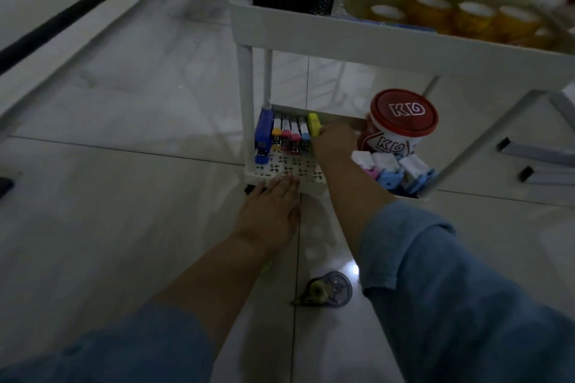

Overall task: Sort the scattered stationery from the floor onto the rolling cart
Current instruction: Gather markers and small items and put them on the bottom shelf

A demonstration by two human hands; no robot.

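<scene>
Red-lidded tub (403, 116) reads "KO" (lid & side), on btm shelf (280, 179) w/ stapler row (289, 140). R hand (333, 144) grips yellow stapler (313, 124) there; L hand (270, 211) flat, fingers straight, at shelf edge.

Staplers (281, 137) are hogging the shelf's (311, 186) far left, the tub (398, 127) is crowding the right, and a bare strip is sitting open near-left.
</scene>
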